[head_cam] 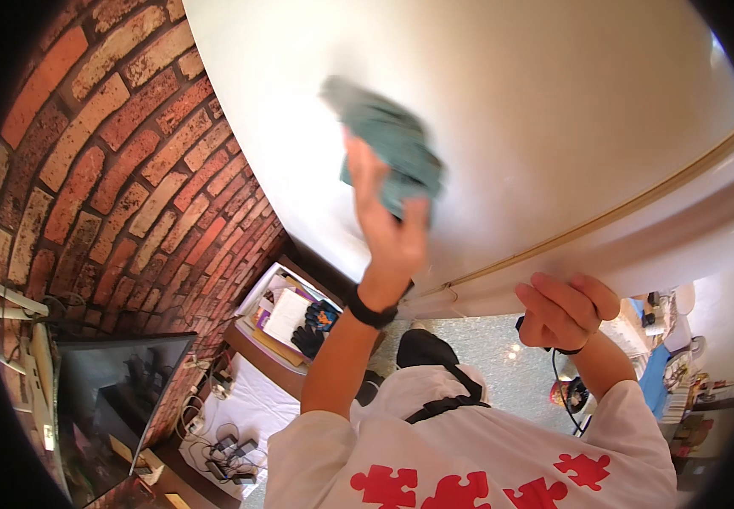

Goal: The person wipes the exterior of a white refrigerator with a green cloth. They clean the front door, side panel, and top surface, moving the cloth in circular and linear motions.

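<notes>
A crumpled grey-green cloth lies under my left hand, pressed to the side panel of a large white, refrigerator-like appliance; cloth and fingers are blurred. A black band circles my left wrist. My right hand rests with curled fingers at the lower right edge of the white door, beside its seam. Whether those fingers grip the edge is hard to tell. A black band and a thin cable are at the right wrist.
A brick-patterned wall rises at the left. Below it stand a dark flat screen, a white box holding papers and dark gloves, and a white-covered surface with adapters and cables. At the right is a cluttered table.
</notes>
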A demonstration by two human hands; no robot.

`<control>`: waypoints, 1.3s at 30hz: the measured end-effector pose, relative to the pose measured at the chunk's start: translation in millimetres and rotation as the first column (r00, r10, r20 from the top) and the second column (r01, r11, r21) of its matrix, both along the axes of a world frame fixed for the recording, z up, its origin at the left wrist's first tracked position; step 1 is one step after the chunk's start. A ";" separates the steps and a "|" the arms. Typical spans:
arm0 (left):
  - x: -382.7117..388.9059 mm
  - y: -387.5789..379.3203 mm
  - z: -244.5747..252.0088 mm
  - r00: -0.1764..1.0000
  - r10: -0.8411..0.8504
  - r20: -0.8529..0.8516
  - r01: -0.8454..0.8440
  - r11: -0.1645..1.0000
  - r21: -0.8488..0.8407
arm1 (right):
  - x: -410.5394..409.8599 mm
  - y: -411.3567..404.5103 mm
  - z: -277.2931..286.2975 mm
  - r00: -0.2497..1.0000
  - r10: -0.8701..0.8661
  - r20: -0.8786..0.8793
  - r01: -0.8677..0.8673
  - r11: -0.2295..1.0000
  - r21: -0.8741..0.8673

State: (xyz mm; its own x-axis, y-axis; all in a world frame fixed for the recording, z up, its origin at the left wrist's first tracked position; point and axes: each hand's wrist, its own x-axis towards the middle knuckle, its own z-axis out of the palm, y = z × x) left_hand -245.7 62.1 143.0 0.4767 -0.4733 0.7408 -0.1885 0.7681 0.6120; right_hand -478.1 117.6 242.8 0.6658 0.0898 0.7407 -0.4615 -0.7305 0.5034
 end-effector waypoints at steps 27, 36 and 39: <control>10.5 38.8 9.0 0.968 0.064 0.241 -0.104 0.982 0.158 | 4.6 4.1 -6.9 0.996 -0.071 0.062 0.069 0.997 0.031; -11.7 47.1 -23.1 0.943 0.076 0.324 -0.135 0.977 0.163 | 5.1 4.3 -8.3 0.995 -0.087 0.054 0.085 0.996 0.025; -8.2 40.6 -7.0 0.953 0.096 0.287 -0.128 0.987 0.094 | 5.7 4.6 -7.4 0.996 -0.089 0.031 0.089 0.996 -0.005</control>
